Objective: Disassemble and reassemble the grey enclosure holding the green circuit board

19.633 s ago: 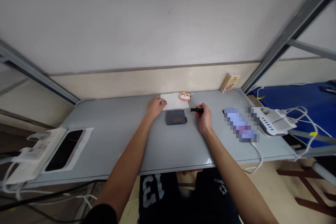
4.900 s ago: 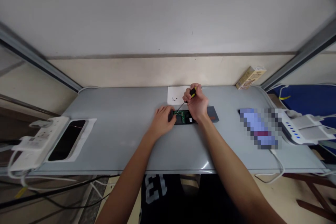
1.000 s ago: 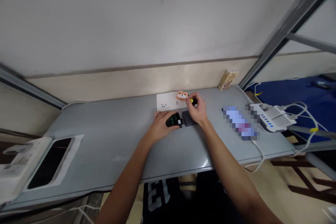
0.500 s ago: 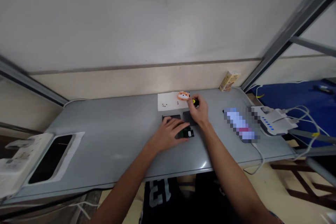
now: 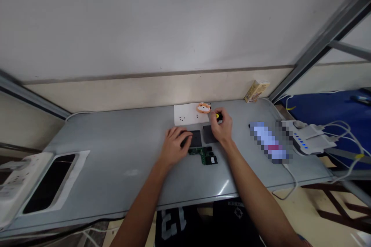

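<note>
Just beyond the circuit board (image 5: 205,157), the left hand (image 5: 174,147) half-curls over a dark case (image 5: 197,139), hold unclear; the right hand (image 5: 222,128), closed around a screwdriver (image 5: 219,116), should avoid the board.

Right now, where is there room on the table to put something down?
The biggest bare patch of table lies between the black phone and the left hand. A smaller one runs from the green board to the table's front edge. It's crowded near the right hand: dark plates, white paper, orange thing.
</note>
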A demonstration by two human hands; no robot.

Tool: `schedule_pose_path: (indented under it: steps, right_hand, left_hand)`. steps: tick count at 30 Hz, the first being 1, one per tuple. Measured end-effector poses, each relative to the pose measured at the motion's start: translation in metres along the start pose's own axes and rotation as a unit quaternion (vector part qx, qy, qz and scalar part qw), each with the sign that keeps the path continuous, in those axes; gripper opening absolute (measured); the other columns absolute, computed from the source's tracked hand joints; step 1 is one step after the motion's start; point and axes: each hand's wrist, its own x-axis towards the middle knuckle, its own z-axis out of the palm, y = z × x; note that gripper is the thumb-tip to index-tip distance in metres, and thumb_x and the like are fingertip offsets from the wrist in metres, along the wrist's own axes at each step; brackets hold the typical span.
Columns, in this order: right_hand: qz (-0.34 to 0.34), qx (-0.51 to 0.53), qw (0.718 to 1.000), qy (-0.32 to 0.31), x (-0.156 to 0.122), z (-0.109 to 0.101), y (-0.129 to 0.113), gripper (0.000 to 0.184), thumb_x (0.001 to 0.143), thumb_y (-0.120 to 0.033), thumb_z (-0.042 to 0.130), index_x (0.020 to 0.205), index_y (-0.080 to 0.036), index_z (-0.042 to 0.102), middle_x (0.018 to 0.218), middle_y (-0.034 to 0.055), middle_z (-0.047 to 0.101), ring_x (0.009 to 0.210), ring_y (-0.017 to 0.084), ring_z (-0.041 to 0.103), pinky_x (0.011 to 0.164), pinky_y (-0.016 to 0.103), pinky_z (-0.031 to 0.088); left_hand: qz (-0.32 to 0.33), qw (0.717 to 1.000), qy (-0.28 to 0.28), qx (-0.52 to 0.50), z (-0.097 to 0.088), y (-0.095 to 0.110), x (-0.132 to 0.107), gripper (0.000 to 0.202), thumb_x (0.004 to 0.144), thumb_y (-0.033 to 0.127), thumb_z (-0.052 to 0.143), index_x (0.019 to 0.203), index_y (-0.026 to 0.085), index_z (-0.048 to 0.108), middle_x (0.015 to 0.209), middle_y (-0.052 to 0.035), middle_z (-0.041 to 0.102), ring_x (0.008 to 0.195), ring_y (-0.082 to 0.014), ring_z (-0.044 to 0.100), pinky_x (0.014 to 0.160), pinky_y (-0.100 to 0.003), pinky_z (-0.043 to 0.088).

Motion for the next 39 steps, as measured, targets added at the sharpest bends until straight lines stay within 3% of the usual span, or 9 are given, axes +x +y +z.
schedule_pose_path:
  steps: [3, 8, 14, 20, 25, 28, 31, 39]
  right_hand:
    - [-0.008, -0.009, 1.0, -0.002, -0.002, 0.001, 0.0, 0.013, 0.092, -0.033, 0.058, 0.084, -0.023, 0.058, 0.075, 0.0001, 0.061, 0.067, 0.016, 0.05, 0.067, 0.032, 0.039]
    - [-0.056, -0.055, 0.997, 0.013, -0.003, -0.001, 0.003, 0.015, 0.092, -0.033, 0.055, 0.083, -0.021, 0.058, 0.076, 0.0013, 0.063, 0.069, 0.017, 0.053, 0.069, 0.033, 0.041]
    - [-0.051, -0.15, 0.987, 0.017, 0.009, -0.012, 0.001, 0.017, 0.091, -0.036, 0.057, 0.083, -0.021, 0.06, 0.072, 0.001, 0.063, 0.066, 0.017, 0.053, 0.073, 0.034, 0.042]
    - [-0.015, -0.17, 0.985, 0.022, 0.012, -0.014, 0.0, 0.019, 0.09, -0.037, 0.057, 0.081, -0.021, 0.062, 0.07, 0.0009, 0.064, 0.063, 0.016, 0.053, 0.07, 0.033, 0.041]
    - [-0.015, -0.186, 0.982, -0.04, 0.014, -0.013, 0.003, 0.018, 0.092, -0.036, 0.058, 0.083, -0.021, 0.064, 0.071, 0.0006, 0.066, 0.063, 0.016, 0.056, 0.072, 0.032, 0.041]
    - [-0.021, -0.208, 0.973, -0.099, 0.016, -0.018, 0.003, 0.015, 0.092, -0.034, 0.059, 0.088, -0.022, 0.067, 0.082, 0.0024, 0.073, 0.072, 0.018, 0.062, 0.078, 0.034, 0.041]
    - [-0.047, -0.23, 0.961, -0.146, 0.013, -0.027, 0.002, 0.013, 0.093, -0.032, 0.059, 0.094, -0.023, 0.07, 0.096, 0.0044, 0.075, 0.086, 0.021, 0.066, 0.084, 0.036, 0.041]
    - [-0.071, -0.298, 0.932, -0.196, -0.018, -0.04, 0.008, 0.012, 0.095, -0.028, 0.057, 0.096, -0.024, 0.068, 0.097, 0.0055, 0.071, 0.097, 0.024, 0.064, 0.086, 0.038, 0.039]
  left_hand:
    - [-0.056, 0.998, 0.021, 0.021, -0.003, -0.017, 0.002, 0.015, 0.096, 0.023, 0.057, 0.104, 0.023, 0.07, 0.108, -0.0083, 0.065, 0.105, -0.0257, 0.06, 0.096, -0.043, 0.046]
    - [-0.124, 0.992, -0.027, 0.005, -0.001, -0.026, 0.003, 0.011, 0.092, 0.017, 0.054, 0.097, 0.021, 0.063, 0.095, -0.0056, 0.064, 0.094, -0.0235, 0.061, 0.088, -0.038, 0.049]
    - [-0.134, 0.991, -0.012, -0.011, 0.001, -0.029, 0.003, 0.011, 0.091, 0.016, 0.053, 0.096, 0.022, 0.061, 0.093, -0.0047, 0.066, 0.092, -0.0227, 0.061, 0.086, -0.037, 0.049]
    - [-0.142, 0.989, -0.002, -0.033, 0.001, -0.029, 0.003, 0.011, 0.096, 0.022, 0.053, 0.097, 0.022, 0.064, 0.094, -0.005, 0.068, 0.092, -0.0221, 0.063, 0.087, -0.037, 0.05]
    - [-0.166, 0.985, 0.032, -0.047, -0.001, -0.032, 0.005, 0.019, 0.1, 0.028, 0.05, 0.107, 0.021, 0.066, 0.1, -0.0067, 0.072, 0.093, -0.0223, 0.065, 0.09, -0.038, 0.05]
    - [-0.184, 0.981, 0.042, -0.037, -0.004, -0.038, 0.005, 0.022, 0.101, 0.028, 0.046, 0.103, 0.02, 0.067, 0.099, -0.0078, 0.072, 0.09, -0.0225, 0.065, 0.086, -0.037, 0.05]
    - [-0.196, 0.98, 0.029, -0.017, -0.005, -0.041, 0.004, 0.022, 0.101, 0.028, 0.047, 0.095, 0.02, 0.066, 0.088, -0.0061, 0.071, 0.082, -0.0215, 0.064, 0.08, -0.035, 0.048]
    - [-0.187, 0.982, -0.017, 0.029, -0.003, -0.036, 0.004, 0.019, 0.099, 0.023, 0.048, 0.085, 0.021, 0.061, 0.079, -0.0032, 0.066, 0.077, -0.0202, 0.062, 0.078, -0.033, 0.044]
